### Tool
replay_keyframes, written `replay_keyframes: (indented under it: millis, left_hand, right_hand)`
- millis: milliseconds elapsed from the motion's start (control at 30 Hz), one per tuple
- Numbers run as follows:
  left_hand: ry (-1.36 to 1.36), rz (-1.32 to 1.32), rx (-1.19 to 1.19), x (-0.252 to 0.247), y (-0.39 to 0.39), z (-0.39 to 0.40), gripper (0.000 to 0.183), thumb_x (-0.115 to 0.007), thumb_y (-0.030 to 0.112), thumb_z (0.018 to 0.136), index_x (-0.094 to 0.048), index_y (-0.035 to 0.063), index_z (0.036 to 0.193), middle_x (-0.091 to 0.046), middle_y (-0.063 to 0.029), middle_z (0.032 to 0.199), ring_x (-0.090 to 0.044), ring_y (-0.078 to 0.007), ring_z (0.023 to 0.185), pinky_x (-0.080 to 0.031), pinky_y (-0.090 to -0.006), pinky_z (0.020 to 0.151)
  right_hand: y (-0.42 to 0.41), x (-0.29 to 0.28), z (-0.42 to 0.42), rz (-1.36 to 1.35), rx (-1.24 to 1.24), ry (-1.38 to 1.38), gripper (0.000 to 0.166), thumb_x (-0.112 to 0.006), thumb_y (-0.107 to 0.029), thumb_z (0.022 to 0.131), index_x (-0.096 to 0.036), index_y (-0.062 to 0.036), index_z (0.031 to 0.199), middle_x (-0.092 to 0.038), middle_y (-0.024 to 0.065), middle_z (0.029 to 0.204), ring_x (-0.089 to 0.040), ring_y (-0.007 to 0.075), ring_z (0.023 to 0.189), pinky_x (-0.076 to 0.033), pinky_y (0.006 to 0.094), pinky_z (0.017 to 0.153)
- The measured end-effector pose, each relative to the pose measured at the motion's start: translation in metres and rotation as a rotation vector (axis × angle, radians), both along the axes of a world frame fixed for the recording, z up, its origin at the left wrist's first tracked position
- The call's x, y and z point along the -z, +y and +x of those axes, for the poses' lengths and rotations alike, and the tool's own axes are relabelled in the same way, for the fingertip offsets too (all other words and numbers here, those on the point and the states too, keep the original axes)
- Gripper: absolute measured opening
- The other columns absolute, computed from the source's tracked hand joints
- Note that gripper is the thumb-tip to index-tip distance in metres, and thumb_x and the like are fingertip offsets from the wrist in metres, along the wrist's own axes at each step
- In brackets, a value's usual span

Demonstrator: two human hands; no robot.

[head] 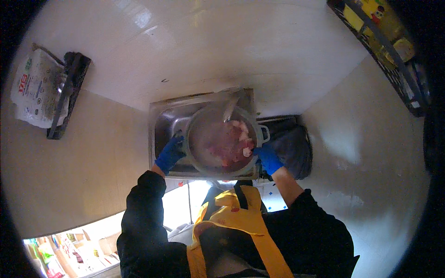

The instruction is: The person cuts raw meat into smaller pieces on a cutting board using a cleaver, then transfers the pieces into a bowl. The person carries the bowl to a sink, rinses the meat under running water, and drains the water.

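A large round pot rests in or over a metal sink, with chunks of raw meat in cloudy reddish liquid. A faucet spout reaches over the pot from the back. My left hand, in a blue glove, is at the pot's left side over the sink; its exact hold on the rim is blurred. Near the meat, my right hand, also blue-gloved, is on the right rim below the pot's side handle, and its fingertips are hard to make out.
Right of the sink stands a bin with a black bag. A dark wall rack at the left holds a white plastic package. Another wire rack with yellow packages hangs at the upper right. Walls close in around the sink.
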State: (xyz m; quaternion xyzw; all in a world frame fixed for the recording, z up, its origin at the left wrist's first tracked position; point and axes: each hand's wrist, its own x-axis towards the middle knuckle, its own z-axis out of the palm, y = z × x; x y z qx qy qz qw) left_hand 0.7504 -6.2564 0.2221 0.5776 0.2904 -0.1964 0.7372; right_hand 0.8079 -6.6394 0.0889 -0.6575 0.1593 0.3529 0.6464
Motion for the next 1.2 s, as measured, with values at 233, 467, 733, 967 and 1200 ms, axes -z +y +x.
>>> replay_keyframes:
  millis: [233, 467, 733, 967, 1200]
  left_hand:
    - [-0.588, 0.812, 0.618, 0.021, -0.089, -0.062, 0.043, -0.057, 0.023, 0.090, -0.049, 0.0047, 0.129, -0.050, -0.0138, 0.129, -0.050, -0.0254, 0.117, -0.039, -0.0353, 0.100]
    - [-0.157, 0.290, 0.119, 0.092, -0.062, -0.073, 0.021, -0.056, 0.006, 0.084, -0.064, 0.0034, 0.103, -0.064, -0.0063, 0.089, -0.062, -0.0205, 0.081, -0.051, -0.0300, 0.071]
    - [0.035, 0.211, 0.004, 0.013, -0.025, -0.058, 0.020, -0.055, 0.012, 0.087, -0.064, 0.0047, 0.104, -0.064, -0.0084, 0.091, -0.062, -0.0194, 0.085, -0.052, -0.0275, 0.072]
    - [-0.036, 0.207, -0.007, -0.023, 0.003, -0.055, 0.041, -0.057, 0.025, 0.090, -0.053, 0.0055, 0.125, -0.060, -0.0101, 0.115, -0.061, -0.0249, 0.100, -0.053, -0.0308, 0.081]
    - [0.058, 0.119, 0.035, -0.014, -0.047, -0.029, 0.043, -0.056, 0.020, 0.088, -0.048, 0.0111, 0.130, -0.058, -0.0075, 0.116, -0.058, -0.0230, 0.103, -0.052, -0.0327, 0.083]
  right_hand:
    - [0.058, 0.038, -0.064, -0.035, 0.295, -0.369, 0.044, -0.072, -0.027, 0.078, -0.056, -0.0124, 0.116, -0.062, 0.0055, 0.102, -0.060, 0.0167, 0.082, -0.051, 0.0276, 0.062]
    - [-0.006, -0.085, -0.056, 0.232, 0.241, -0.091, 0.049, -0.066, -0.029, 0.086, -0.050, -0.0103, 0.128, -0.060, 0.0093, 0.112, -0.059, 0.0210, 0.097, -0.050, 0.0327, 0.083]
    - [0.043, -0.073, -0.010, -0.130, -0.117, -0.283, 0.051, -0.062, -0.041, 0.086, -0.055, -0.0043, 0.122, -0.062, 0.0138, 0.109, -0.060, 0.0228, 0.097, -0.049, 0.0332, 0.081]
    - [0.067, 0.026, -0.018, -0.128, -0.296, -0.138, 0.029, -0.061, -0.032, 0.083, -0.066, -0.0036, 0.088, -0.063, 0.0117, 0.077, -0.060, 0.0195, 0.068, -0.048, 0.0321, 0.061]
    - [0.010, -0.045, -0.044, 0.012, 0.109, 0.024, 0.033, -0.060, -0.022, 0.084, -0.058, -0.0029, 0.111, -0.062, 0.0110, 0.099, -0.061, 0.0222, 0.080, -0.051, 0.0321, 0.067]
